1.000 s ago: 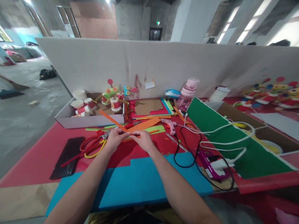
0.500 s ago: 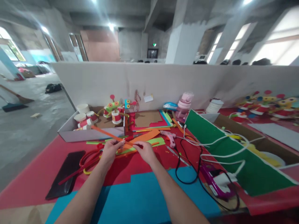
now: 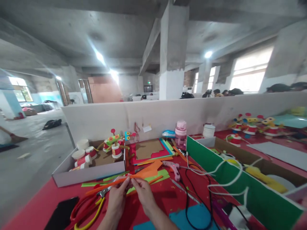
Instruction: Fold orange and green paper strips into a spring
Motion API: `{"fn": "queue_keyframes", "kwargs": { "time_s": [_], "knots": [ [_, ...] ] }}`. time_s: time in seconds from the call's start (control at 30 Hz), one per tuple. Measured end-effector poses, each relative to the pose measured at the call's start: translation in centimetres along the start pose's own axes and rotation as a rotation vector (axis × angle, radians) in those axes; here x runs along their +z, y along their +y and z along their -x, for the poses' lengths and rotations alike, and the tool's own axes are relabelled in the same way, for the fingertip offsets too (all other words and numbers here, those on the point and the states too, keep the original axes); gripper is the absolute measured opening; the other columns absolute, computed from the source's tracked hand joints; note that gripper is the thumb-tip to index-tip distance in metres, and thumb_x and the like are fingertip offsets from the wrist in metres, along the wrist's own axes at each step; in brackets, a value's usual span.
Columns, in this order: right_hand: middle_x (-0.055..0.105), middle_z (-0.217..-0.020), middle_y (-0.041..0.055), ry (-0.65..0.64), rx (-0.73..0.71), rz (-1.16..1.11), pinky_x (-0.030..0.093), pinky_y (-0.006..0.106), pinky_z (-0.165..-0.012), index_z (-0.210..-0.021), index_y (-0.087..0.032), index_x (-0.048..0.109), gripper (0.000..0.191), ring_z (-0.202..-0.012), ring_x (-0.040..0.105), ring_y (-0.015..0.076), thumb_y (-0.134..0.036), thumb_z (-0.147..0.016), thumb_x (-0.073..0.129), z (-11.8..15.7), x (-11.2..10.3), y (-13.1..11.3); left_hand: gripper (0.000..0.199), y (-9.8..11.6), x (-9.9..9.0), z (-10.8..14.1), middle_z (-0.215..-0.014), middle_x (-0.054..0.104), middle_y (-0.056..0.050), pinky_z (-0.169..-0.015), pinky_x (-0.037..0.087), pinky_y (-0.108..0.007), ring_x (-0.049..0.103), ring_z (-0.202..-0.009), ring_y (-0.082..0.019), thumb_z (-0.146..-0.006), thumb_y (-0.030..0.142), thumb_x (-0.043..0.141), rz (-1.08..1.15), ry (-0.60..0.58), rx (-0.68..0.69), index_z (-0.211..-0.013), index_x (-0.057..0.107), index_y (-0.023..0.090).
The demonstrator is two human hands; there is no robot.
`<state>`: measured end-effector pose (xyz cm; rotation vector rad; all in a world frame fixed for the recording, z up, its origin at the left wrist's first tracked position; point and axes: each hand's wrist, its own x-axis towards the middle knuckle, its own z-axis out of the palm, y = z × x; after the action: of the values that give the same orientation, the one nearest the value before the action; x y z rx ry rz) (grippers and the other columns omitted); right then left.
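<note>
Near the middle of the red table surface, my left hand (image 3: 118, 195) pinches a narrow orange paper strip (image 3: 105, 186) that points out to the left. My right hand (image 3: 144, 191) is beside it, fingertips closed at the strip's right end, the two hands almost touching. Behind them lie a wider orange paper piece (image 3: 150, 170) and light green paper (image 3: 164, 175). Red-handled scissors (image 3: 79, 207) and pliers with yellow and red handles (image 3: 102, 204) lie left of my left hand.
A box with paper cups (image 3: 88, 175) stands at the back left. To the right are a pink glue gun (image 3: 174, 168), a craft knife (image 3: 184, 191), looping cables and a green-sided box (image 3: 216, 179). A black phone (image 3: 61, 212) lies front left.
The view has tilted up, so the table sits lower in the picture. My hands have come closer together on the orange strip, whose free end now lies lower, toward the left.
</note>
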<state>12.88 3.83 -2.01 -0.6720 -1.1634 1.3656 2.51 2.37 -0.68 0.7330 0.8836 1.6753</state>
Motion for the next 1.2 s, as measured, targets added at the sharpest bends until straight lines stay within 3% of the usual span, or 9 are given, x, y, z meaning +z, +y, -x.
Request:
{"fn": "queue_keyframes", "kwargs": {
  "time_s": [0.2, 0.3, 0.37, 0.43, 0.6, 0.7, 0.8, 0.97, 1.2],
  "knots": [
    [0.064, -0.064, -0.0003, 0.065, 0.065, -0.199, 0.044, 0.026, -0.064, -0.069, -0.017, 0.072, 0.03, -0.062, 0.054, 0.0134, -0.047, -0.071, 0.076, 0.2, 0.2, -0.5, 0.029, -0.8, 0.7, 0.9, -0.072, 0.071, -0.003, -0.062, 0.048, -0.023, 0.063, -0.068, -0.015, -0.054, 0.031, 0.088, -0.064, 0.002, 0.049, -0.076, 0.076, 0.017],
    [0.067, -0.07, 0.0003, 0.094, 0.107, -0.41, 0.044, 0.024, -0.059, -0.077, -0.018, 0.07, 0.028, -0.061, 0.056, 0.0126, -0.043, -0.069, 0.078, -0.6, -0.6, -1.4, 0.037, -0.8, 0.3, 0.8, -0.079, 0.072, -0.004, -0.061, 0.047, -0.024, 0.061, -0.066, -0.014, -0.055, 0.028, 0.087, -0.148, -0.105, -0.001, -0.089, 0.077, 0.018],
    [0.068, -0.073, 0.0003, 0.167, 0.048, -0.516, 0.047, 0.025, -0.064, -0.076, -0.019, 0.065, 0.027, -0.064, 0.06, 0.0132, -0.04, -0.068, 0.079, -1.0, -1.8, -2.8, 0.046, -0.1, -0.3, 0.3, -0.082, 0.072, -0.004, -0.059, 0.046, -0.024, 0.06, -0.062, -0.012, -0.055, 0.026, 0.087, -0.243, -0.207, -0.044, -0.098, 0.075, 0.017],
    [0.066, -0.068, -0.0009, 0.154, 0.026, -0.529, 0.049, 0.027, -0.067, -0.074, -0.02, 0.06, 0.027, -0.063, 0.061, 0.0138, -0.038, -0.068, 0.079, -1.3, -3.1, -4.2, 0.051, 1.0, -1.1, -0.6, -0.077, 0.071, -0.004, -0.054, 0.043, -0.024, 0.056, -0.055, -0.011, -0.052, 0.03, 0.088, -0.336, -0.235, -0.064, -0.098, 0.074, 0.015],
    [0.057, -0.056, -0.0044, -0.086, 0.194, -0.265, 0.048, 0.026, -0.062, -0.068, -0.018, 0.055, 0.03, -0.051, 0.053, 0.0105, -0.039, -0.069, 0.077, -0.7, -4.1, -5.2, 0.056, 4.1, -2.7, -2.0, -0.071, 0.069, -0.004, -0.056, 0.044, -0.024, 0.054, -0.056, -0.011, -0.058, 0.048, 0.084, -0.346, -0.091, 0.038, -0.099, 0.072, 0.012],
    [0.055, -0.055, -0.005, -0.178, 0.243, -0.044, 0.042, 0.023, -0.056, -0.064, -0.018, 0.054, 0.028, -0.05, 0.05, 0.0094, -0.038, -0.069, 0.073, -0.2, -3.1, -3.9, 0.056, 4.5, -2.2, -1.3, -0.077, 0.068, -0.006, -0.055, 0.045, -0.024, 0.056, -0.061, -0.013, -0.065, 0.057, 0.077, -0.331, -0.154, -0.037, -0.099, 0.07, 0.012],
    [0.049, -0.051, -0.0065, -0.18, 0.232, 0.15, 0.035, 0.023, -0.051, -0.06, -0.019, 0.051, 0.023, -0.048, 0.045, 0.0096, -0.035, -0.069, 0.066, -0.2, -2.2, -2.4, 0.052, 3.9, -1.3, -0.4, -0.08, 0.068, -0.006, -0.054, 0.043, -0.022, 0.058, -0.063, -0.013, -0.069, 0.061, 0.072, -0.449, -0.229, -0.092, -0.092, 0.07, 0.014],
    [0.037, -0.047, -0.0079, -0.155, 0.149, 0.381, 0.023, 0.022, -0.047, -0.057, -0.021, 0.047, 0.016, -0.046, 0.033, 0.009, -0.028, -0.069, 0.054, -0.2, -1.8, -1.3, 0.045, 2.7, -1.2, -0.4, -0.062, 0.061, 0.001, -0.05, 0.038, -0.019, 0.053, -0.055, -0.01, -0.061, 0.054, 0.08, -0.553, -0.243, -0.098, -0.08, 0.066, 0.016],
    [0.036, -0.052, -0.0073, -0.167, 0.069, 0.472, 0.023, 0.024, -0.049, -0.059, -0.022, 0.045, 0.018, -0.049, 0.03, 0.0098, -0.033, -0.072, 0.051, 0.1, -1.6, -1.2, 0.042, 2.8, -1.7, -0.6, -0.065, 0.061, 0.001, -0.049, 0.036, -0.018, 0.047, -0.052, -0.007, -0.058, 0.049, 0.084, -0.513, -0.262, -0.145, -0.076, 0.068, 0.014]
  ]
}}
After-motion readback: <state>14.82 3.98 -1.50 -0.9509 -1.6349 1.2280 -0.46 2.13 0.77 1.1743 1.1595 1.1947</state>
